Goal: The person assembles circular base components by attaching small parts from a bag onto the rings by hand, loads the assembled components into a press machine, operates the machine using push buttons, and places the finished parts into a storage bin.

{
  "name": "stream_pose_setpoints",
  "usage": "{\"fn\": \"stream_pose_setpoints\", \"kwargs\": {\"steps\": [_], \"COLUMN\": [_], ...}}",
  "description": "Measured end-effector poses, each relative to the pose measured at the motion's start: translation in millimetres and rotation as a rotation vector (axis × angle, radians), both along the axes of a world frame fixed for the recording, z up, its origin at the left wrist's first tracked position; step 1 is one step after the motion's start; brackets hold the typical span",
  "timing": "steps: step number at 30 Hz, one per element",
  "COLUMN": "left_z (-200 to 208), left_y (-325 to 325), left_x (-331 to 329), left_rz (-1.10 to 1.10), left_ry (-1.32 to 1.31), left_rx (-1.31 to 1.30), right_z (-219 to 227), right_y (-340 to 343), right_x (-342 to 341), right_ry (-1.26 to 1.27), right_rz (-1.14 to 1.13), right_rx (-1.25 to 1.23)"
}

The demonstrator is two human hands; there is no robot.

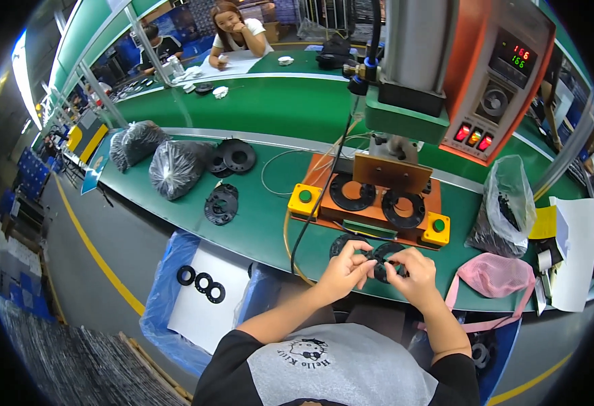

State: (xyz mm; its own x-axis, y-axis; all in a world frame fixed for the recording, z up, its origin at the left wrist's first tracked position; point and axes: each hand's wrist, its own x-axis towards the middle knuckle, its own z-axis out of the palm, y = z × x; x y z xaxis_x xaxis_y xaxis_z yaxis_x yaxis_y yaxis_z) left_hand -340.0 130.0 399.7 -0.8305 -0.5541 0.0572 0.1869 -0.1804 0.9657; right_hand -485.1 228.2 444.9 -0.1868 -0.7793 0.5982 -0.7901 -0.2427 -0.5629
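My left hand (pixel 343 268) and my right hand (pixel 412 273) meet over the front of the green bench (pixel 270 216). Together they pinch a black ring-shaped plastic part (pixel 383 260). A second black ring (pixel 341 243) lies on the bench just behind my left hand. Right behind both sits an orange press fixture (pixel 378 203) that carries two black rings (pixel 352 191) side by side, with a yellow box with a green button (pixel 304 198) at each end.
The grey and orange press machine (pixel 446 61) stands over the fixture. Black bagged parts (pixel 175 167) and stacked black rings (pixel 232 159) lie to the left. A clear bag of parts (pixel 503 210) and a pink mesh bag (pixel 496 276) lie to the right. Two people sit at the far table.
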Motion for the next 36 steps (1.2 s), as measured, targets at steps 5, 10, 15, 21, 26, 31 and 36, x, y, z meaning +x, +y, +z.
{"fn": "stream_pose_setpoints", "kwargs": {"steps": [5, 10, 15, 21, 26, 31, 36], "left_z": [4.1, -7.0, -5.9, -21.4, -38.7, -39.6, -43.3], "left_y": [-2.2, -11.9, -16.7, -14.5, -9.8, -5.6, -11.2], "left_x": [3.2, 2.8, 18.3, 53.0, 63.6, 76.2, 76.4], "left_rz": [0.016, -0.033, -0.011, 0.133, 0.076, 0.144, 0.162], "left_ry": [-0.123, 0.098, 0.106, -0.104, -0.118, -0.095, -0.076], "left_rx": [-0.029, 0.325, 0.392, 0.304, 0.322, 0.339, 0.33], "right_z": [-17.0, -18.1, -8.4, -22.0, -82.7, -93.6, -40.1], "right_y": [-9.8, -5.5, 18.9, 37.8, 72.4, 87.7, 77.0], "right_x": [7.2, 4.7, -43.8, -224.8, -374.8, -394.1, -284.0], "right_ry": [0.116, 0.114, 0.1, 0.148, 0.213, 0.208, -0.573], "right_rz": [0.057, -0.002, -0.333, -0.926, -1.312, -1.237, -0.775], "right_rx": [-0.022, 0.003, 0.046, -0.254, 0.195, 0.115, -0.09]}}
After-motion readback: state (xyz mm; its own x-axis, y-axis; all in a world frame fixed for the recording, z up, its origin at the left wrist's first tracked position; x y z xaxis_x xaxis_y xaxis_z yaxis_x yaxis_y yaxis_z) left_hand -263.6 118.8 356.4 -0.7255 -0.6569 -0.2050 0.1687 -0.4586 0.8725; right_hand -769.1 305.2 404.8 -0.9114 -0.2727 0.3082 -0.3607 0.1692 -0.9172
